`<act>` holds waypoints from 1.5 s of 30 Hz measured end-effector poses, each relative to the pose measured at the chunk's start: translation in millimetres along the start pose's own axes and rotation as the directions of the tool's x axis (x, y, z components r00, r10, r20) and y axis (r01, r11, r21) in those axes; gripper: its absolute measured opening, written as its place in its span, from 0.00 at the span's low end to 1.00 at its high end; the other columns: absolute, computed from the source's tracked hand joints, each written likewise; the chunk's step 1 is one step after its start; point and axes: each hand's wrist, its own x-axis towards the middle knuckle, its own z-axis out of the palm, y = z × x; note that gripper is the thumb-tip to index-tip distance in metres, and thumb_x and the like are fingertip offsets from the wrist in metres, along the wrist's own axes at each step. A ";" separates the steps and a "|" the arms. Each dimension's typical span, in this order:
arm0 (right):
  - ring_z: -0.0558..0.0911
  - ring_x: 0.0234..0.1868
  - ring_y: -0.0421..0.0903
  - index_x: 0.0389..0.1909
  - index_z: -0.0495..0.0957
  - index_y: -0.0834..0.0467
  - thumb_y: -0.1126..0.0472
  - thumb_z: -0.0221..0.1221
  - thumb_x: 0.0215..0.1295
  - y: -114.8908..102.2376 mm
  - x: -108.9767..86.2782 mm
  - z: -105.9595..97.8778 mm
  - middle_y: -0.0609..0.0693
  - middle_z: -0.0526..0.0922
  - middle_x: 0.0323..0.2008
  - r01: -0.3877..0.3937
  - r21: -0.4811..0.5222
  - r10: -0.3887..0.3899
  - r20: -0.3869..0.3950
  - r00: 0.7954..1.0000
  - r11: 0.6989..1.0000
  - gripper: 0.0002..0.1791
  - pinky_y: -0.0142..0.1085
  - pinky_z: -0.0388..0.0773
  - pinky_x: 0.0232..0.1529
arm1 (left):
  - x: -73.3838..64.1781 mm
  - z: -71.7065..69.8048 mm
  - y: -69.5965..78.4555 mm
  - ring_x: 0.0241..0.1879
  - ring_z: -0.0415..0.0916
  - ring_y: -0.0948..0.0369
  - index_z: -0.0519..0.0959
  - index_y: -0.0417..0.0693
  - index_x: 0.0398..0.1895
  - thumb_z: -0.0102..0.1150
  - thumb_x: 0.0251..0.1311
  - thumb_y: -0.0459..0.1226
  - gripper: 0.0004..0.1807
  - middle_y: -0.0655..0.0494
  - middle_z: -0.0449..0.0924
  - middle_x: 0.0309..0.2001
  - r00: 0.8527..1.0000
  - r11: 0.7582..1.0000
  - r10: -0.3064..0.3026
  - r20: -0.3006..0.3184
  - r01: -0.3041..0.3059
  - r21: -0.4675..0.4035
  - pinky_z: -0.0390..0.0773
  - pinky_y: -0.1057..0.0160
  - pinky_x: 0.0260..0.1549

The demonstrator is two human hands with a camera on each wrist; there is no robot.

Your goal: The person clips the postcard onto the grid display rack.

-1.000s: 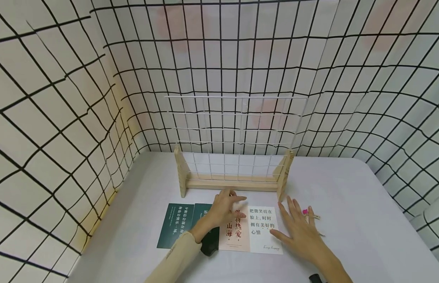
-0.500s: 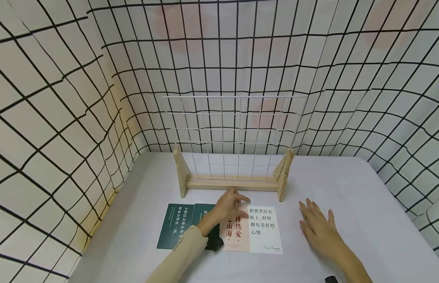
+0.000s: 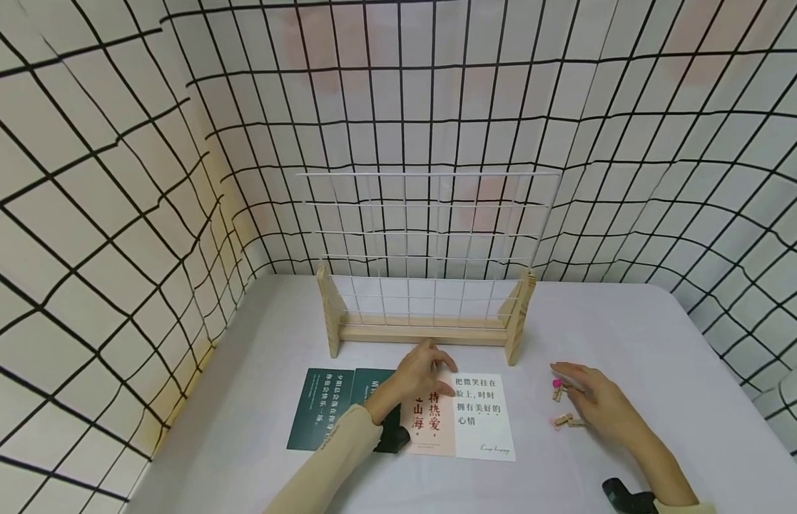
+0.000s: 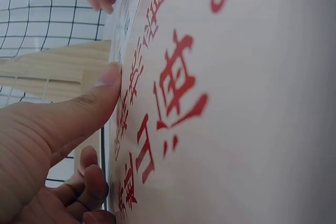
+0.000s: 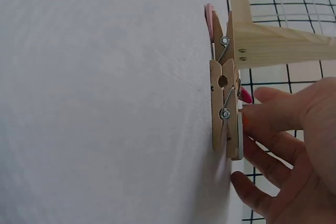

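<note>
My left hand (image 3: 414, 375) is over the upper part of a pink card (image 3: 430, 435) printed with red characters. In the left wrist view its thumb (image 4: 107, 85) rests at the card's face, the other fingers loosely bent by the edge. A white card (image 3: 481, 435) lies beside the pink one; two dark green cards (image 3: 315, 410) lie to the left, one partly hidden by my left arm. My right hand (image 3: 600, 401) reaches over several small wooden clothespins (image 5: 218, 108) with pink decorations, its bent fingers right beside them. No clothespin is visibly held.
Behind the cards stands a wooden rack (image 3: 424, 334) with a white wire grid (image 3: 437, 232). The white tablecloth (image 3: 244, 400) runs under everything. A white curtain with black grid lines (image 3: 398, 93) closes off the back and sides.
My right hand first drew right, away from the white card, then turned with its fingers toward the clothespins, which now show. My left hand has shifted slightly right over the pink card.
</note>
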 end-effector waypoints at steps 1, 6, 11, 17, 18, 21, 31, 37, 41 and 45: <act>0.78 0.60 0.58 0.63 0.80 0.57 0.71 0.63 0.68 2.3 -0.5 0.0 0.60 0.81 0.62 -0.006 0.014 0.006 0.010 1.000 1.000 0.23 0.34 0.79 0.57 | 0.3 0.0 0.2 0.35 0.63 0.67 0.90 0.54 0.42 0.86 0.42 0.41 0.20 0.56 0.73 0.40 1.000 1.000 0.000 0.003 0.000 -0.004 0.64 0.70 0.36; 0.71 0.62 0.34 0.58 0.84 0.56 0.70 0.67 0.64 10.7 -1.0 4.2 0.59 0.80 0.61 0.065 0.077 -0.064 -0.014 0.998 0.995 0.21 0.12 0.58 0.56 | 1.2 -0.9 -0.4 0.33 0.64 0.67 0.90 0.52 0.40 0.85 0.44 0.40 0.18 0.56 0.74 0.40 1.000 1.000 0.007 0.010 -0.007 -0.005 0.65 0.70 0.34; 0.68 0.62 0.29 0.51 0.87 0.58 0.73 0.71 0.57 15.4 -0.1 8.1 0.61 0.80 0.58 0.145 0.101 -0.140 -0.052 0.989 0.984 0.20 0.12 0.56 0.58 | -0.3 -0.4 -0.3 0.35 0.65 0.67 0.88 0.53 0.41 0.86 0.42 0.42 0.21 0.57 0.73 0.42 0.999 1.000 -0.005 0.033 0.006 -0.006 0.68 0.70 0.35; 0.68 0.61 0.27 0.50 0.87 0.56 0.72 0.70 0.58 16.0 -0.9 7.0 0.58 0.81 0.57 0.110 0.096 -0.106 -0.053 0.993 0.989 0.18 0.13 0.57 0.57 | -0.8 3.4 2.4 0.37 0.66 0.66 0.87 0.52 0.43 0.87 0.40 0.42 0.24 0.57 0.73 0.41 0.999 1.000 -0.011 0.048 0.012 -0.029 0.70 0.71 0.38; 0.68 0.60 0.27 0.50 0.87 0.56 0.71 0.70 0.59 15.9 -0.7 6.5 0.58 0.81 0.57 0.103 0.093 -0.099 -0.052 0.994 0.990 0.18 0.13 0.57 0.57 | -0.5 4.0 2.5 0.36 0.66 0.67 0.87 0.51 0.42 0.87 0.40 0.42 0.24 0.58 0.73 0.41 0.999 1.000 -0.009 0.046 0.011 -0.028 0.70 0.71 0.38; 0.69 0.60 0.29 0.48 0.87 0.53 0.71 0.71 0.59 15.8 0.3 5.8 0.56 0.81 0.57 0.088 0.074 -0.084 -0.056 0.995 0.993 0.17 0.14 0.58 0.56 | 0.1 5.1 2.7 0.36 0.65 0.68 0.88 0.51 0.41 0.87 0.40 0.42 0.23 0.58 0.73 0.40 0.999 1.000 -0.004 0.043 0.005 -0.021 0.69 0.72 0.38; 0.70 0.59 0.30 0.44 0.88 0.55 0.73 0.71 0.56 18.7 2.2 10.3 0.57 0.83 0.55 0.104 0.046 -0.100 -0.081 0.992 0.994 0.16 0.11 0.55 0.57 | -3.3 5.0 6.1 0.39 0.66 0.66 0.86 0.55 0.43 0.88 0.38 0.49 0.28 0.61 0.75 0.43 0.998 0.999 -0.026 0.059 0.023 0.046 0.69 0.69 0.44; 0.71 0.59 0.31 0.42 0.88 0.55 0.74 0.71 0.55 17.8 1.4 10.7 0.57 0.83 0.54 0.105 0.047 -0.100 -0.092 0.991 0.993 0.16 0.09 0.53 0.58 | -2.4 7.8 6.1 0.40 0.66 0.67 0.86 0.56 0.42 0.88 0.36 0.50 0.28 0.62 0.75 0.42 0.998 0.998 -0.026 0.051 0.022 0.064 0.67 0.65 0.50; 0.72 0.59 0.30 0.41 0.88 0.55 0.73 0.71 0.56 17.8 1.1 10.6 0.57 0.83 0.54 0.100 0.058 -0.095 -0.094 0.991 0.993 0.14 0.08 0.54 0.59 | -1.1 9.6 4.5 0.41 0.66 0.67 0.84 0.56 0.42 0.88 0.36 0.50 0.29 0.63 0.75 0.42 0.999 0.998 -0.016 0.046 0.013 0.058 0.66 0.63 0.52; 0.72 0.59 0.30 0.40 0.88 0.53 0.72 0.72 0.57 17.6 1.3 10.8 0.57 0.84 0.54 0.105 0.064 -0.098 -0.106 0.990 0.992 0.13 0.08 0.53 0.59 | -0.1 10.6 2.4 0.40 0.66 0.68 0.82 0.56 0.43 0.89 0.36 0.49 0.30 0.64 0.75 0.42 0.999 0.999 -0.003 0.041 0.000 0.051 0.64 0.63 0.52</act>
